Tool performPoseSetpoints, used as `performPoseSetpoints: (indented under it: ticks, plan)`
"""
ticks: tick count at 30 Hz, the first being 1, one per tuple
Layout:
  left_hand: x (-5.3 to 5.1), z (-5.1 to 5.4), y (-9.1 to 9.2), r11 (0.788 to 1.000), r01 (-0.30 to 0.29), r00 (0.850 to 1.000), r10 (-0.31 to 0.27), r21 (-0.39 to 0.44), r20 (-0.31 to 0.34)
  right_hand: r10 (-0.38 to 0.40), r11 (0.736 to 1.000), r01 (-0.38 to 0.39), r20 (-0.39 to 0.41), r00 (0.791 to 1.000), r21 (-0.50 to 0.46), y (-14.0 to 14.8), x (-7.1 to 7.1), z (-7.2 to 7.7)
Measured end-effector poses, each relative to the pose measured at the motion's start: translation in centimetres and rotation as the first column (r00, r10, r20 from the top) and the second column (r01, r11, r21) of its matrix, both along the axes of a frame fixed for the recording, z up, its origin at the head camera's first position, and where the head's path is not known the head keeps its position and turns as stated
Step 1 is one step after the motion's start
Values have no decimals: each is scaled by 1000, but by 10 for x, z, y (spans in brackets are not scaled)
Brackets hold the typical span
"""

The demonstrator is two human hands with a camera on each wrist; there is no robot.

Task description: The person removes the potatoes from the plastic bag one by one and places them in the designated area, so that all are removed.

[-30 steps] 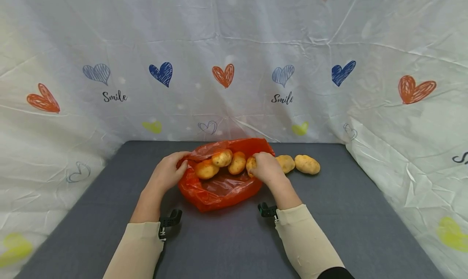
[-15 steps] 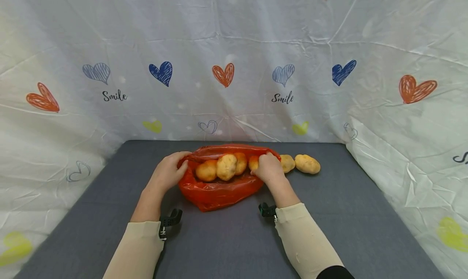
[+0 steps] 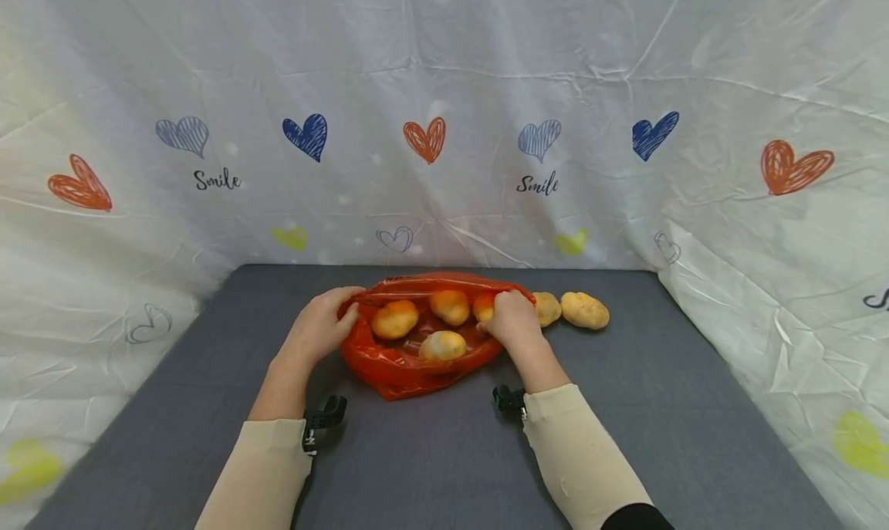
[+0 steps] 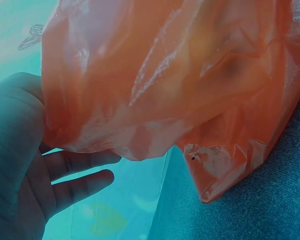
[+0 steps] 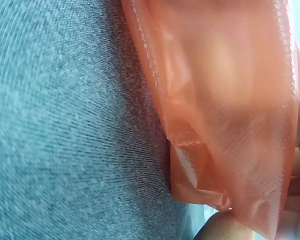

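A red plastic bag (image 3: 410, 379) lies on its base with its mouth facing up. At its left rim, my left hand (image 3: 322, 325) pinches the plastic between thumb and fingers. My right hand (image 3: 512, 318) grips the opposite rim. Inside lie a left potato (image 3: 395, 319), a far middle potato (image 3: 449, 307) and a near potato (image 3: 442, 346). Another potato (image 3: 483, 306) shows beside the right hand, partly hidden by it. The left wrist view has the bag (image 4: 140, 90) hanging over the left hand (image 4: 20, 155). Potatoes look blurred through the bag (image 5: 230, 100) in the right wrist view.
Two more potatoes lie outside on the right, one partly covered potato (image 3: 547, 308) by the right hand and a farther potato (image 3: 585, 311). Grey cloth covers the table (image 3: 417, 468). A white curtain (image 3: 472, 190) with printed hearts hangs behind and at both sides.
The bag's far rim has dropped and its right edge has shifted slightly right with the right hand. Inside, one potato has tumbled from the pile toward the near side. The left hand has stayed put.
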State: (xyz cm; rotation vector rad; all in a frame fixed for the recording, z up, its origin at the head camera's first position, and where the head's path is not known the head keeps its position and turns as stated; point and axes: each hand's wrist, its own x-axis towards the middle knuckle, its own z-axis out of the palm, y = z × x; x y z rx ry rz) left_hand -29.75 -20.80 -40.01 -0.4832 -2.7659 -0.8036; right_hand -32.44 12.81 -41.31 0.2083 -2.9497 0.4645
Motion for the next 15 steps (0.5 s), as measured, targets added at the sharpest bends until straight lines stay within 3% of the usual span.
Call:
performPoseSetpoints:
  ticks: [15]
  plan:
    - [0,1,1,1000,-14,1000,14,-2,1,46,999,-46,-63,997,-2,0,5,11]
